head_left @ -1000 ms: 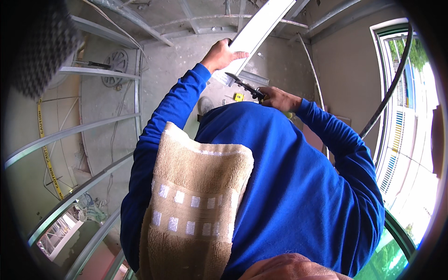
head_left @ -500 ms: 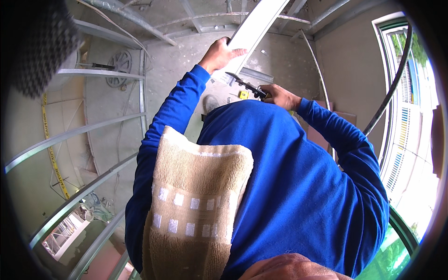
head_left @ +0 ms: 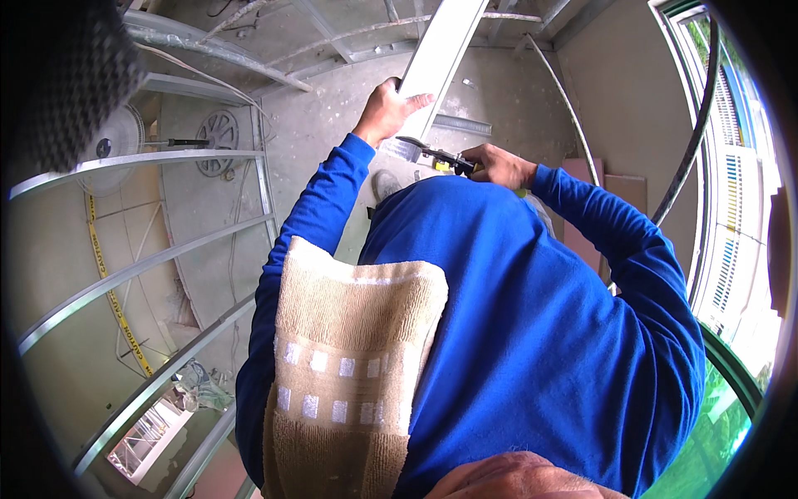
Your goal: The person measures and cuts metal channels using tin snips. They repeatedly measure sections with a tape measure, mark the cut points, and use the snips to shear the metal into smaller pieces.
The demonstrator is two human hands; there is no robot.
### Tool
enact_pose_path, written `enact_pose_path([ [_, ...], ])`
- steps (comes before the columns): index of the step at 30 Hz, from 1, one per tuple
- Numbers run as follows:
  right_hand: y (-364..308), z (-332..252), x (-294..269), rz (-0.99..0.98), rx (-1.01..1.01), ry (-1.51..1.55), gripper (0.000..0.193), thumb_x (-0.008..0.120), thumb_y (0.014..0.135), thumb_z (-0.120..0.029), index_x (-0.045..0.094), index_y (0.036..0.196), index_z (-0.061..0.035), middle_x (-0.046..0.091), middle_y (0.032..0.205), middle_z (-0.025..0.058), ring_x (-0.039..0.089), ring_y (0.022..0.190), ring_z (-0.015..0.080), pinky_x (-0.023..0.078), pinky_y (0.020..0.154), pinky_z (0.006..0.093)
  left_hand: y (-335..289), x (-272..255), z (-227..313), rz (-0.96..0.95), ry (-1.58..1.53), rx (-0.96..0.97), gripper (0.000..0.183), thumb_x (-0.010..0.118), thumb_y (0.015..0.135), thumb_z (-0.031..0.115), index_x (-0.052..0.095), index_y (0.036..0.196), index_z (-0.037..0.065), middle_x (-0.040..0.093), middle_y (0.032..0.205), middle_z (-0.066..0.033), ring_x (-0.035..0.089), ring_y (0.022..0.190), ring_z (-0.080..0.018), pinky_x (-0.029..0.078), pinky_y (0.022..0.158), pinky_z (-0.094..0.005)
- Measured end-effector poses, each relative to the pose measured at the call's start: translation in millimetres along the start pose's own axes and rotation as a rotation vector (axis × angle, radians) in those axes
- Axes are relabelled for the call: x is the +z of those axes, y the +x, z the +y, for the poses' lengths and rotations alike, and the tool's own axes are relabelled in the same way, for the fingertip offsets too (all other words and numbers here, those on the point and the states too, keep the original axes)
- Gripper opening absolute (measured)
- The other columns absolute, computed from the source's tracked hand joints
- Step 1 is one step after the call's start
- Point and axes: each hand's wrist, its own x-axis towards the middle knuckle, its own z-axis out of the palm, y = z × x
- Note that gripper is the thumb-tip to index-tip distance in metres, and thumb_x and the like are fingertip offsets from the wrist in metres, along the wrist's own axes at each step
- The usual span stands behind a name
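My left hand (head_left: 386,114) is closed around the side of a long, bright metal stud (head_left: 445,62), near its lower end. The stud slants up and away to the right, out of the top of the view. My right hand (head_left: 504,167) grips a pair of tin snips (head_left: 445,156) with dark jaws, its fingers wrapped round the handles. The jaws point left and lie at the stud's near end; whether they bite into the metal cannot be made out. A yellow object, perhaps a tape measure (head_left: 440,165), shows partly behind the snips.
Metal framing bars (head_left: 158,264) run along the left, with yellow caution tape (head_left: 108,287) beyond. A fan (head_left: 112,145) stands at upper left. A short metal channel (head_left: 462,125) lies on the floor past my hands. A beige towel (head_left: 353,333) hangs over my left shoulder. Windows line the right.
The stud and my left hand have shifted slightly left in the view, and the surroundings have swung a little. Both hands keep their grips, and the snips stay at the stud's end.
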Motion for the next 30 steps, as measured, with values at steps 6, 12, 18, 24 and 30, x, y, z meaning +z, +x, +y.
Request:
enact_pose_path([
  [6,-1.0,4.2,7.7,0.056,-0.045,-0.045,0.024,0.069,0.081,-0.013,0.065,0.097,0.0050,0.068,0.083,0.0205,0.061,0.076,0.0211,0.050,0.072,0.0426,5.8,-9.8,-3.1,-0.119,-0.283,-0.163,0.061,0.074,0.093,0.054,0.068,0.111,-0.004,0.072,0.098,-0.0071,0.065,0.085,-0.0145,0.054,0.076,-0.0295],
  [12,-4.3,-0.4,6.5,0.055,-0.079,0.004,0.027,0.069,0.082,-0.016,0.065,0.096,0.0060,0.068,0.083,0.0214,0.058,0.076,0.0215,0.049,0.072,0.0425,7.0,-8.0,-18.9,-0.071,-0.584,-0.140,0.055,0.063,0.102,0.050,0.067,0.117,-0.003,0.069,0.103,-0.0035,0.064,0.086,-0.0126,0.053,0.073,-0.0279],
  [18,-10.0,-10.7,7.0,0.028,0.037,0.015,0.036,0.071,0.082,-0.020,0.066,0.104,0.0081,0.070,0.091,0.0234,0.062,0.081,0.0228,0.050,0.075,0.0425,1.4,0.9,-16.2,0.258,0.242,0.110,0.054,0.062,0.102,0.052,0.067,0.092,-0.002,0.066,0.076,-0.0102,0.063,0.073,-0.0165,0.050,0.065,-0.0363],
  [24,-12.3,-14.9,-2.6,-0.012,-0.060,-0.054,0.040,0.073,0.082,-0.020,0.066,0.106,0.0104,0.072,0.095,0.0260,0.065,0.084,0.0249,0.052,0.078,0.0423,-0.2,-0.8,-11.3,0.078,-0.421,-0.096,0.059,0.060,0.102,0.057,0.067,0.096,-0.002,0.062,0.078,-0.0037,0.056,0.071,-0.0125,0.048,0.063,-0.0301],
  [30,-6.9,-8.5,1.7,0.020,-0.089,-0.065,0.041,0.072,0.083,-0.019,0.065,0.108,0.0117,0.072,0.098,0.0275,0.065,0.085,0.0261,0.052,0.080,0.0437,2.7,3.5,-13.6,0.067,-0.234,0.003,0.068,0.059,0.100,0.063,0.067,0.092,-0.004,0.064,0.077,-0.0062,0.058,0.070,-0.0134,0.049,0.063,-0.0312],
])
